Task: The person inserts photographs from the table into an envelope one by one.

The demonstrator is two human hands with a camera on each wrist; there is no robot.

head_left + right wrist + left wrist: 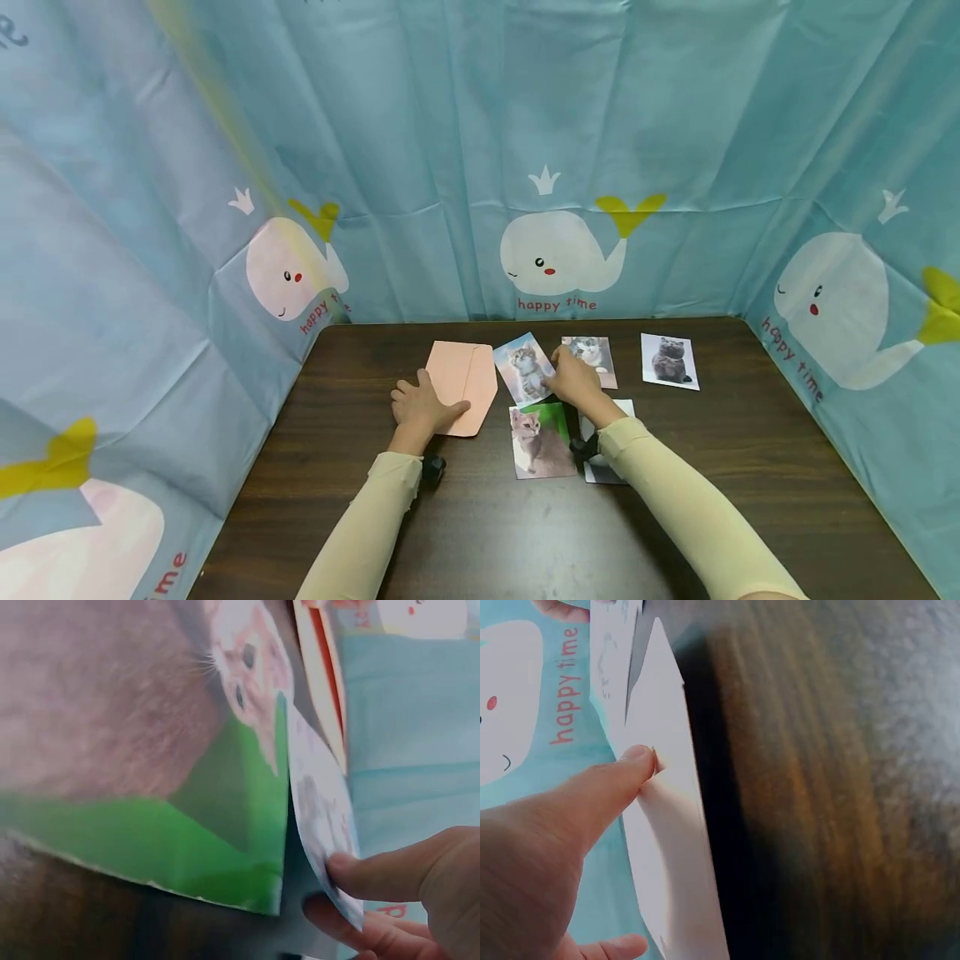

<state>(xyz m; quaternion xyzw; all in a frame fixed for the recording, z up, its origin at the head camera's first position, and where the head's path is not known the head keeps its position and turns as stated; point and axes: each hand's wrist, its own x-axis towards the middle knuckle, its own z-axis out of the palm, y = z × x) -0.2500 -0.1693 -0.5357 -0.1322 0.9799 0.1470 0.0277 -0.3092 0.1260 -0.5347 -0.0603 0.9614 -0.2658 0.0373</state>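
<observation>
The right sleeve (686, 500) hides part of the card (602, 474) beneath.

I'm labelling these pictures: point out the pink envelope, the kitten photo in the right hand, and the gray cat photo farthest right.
Pink envelope (461, 379), head view: middle of its upward face.
Kitten photo (526, 367), head view: on the printed kitten.
Gray cat photo (670, 361), head view: on the printed cat's body.

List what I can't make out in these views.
- Head: much of the near right card, behind the right sleeve.
- Head: part of the far middle card, behind the right hand.
- Left wrist: the envelope's end, cut off at the bottom edge.
- Right wrist: the green card's remainder, cut off at left and top.
</observation>
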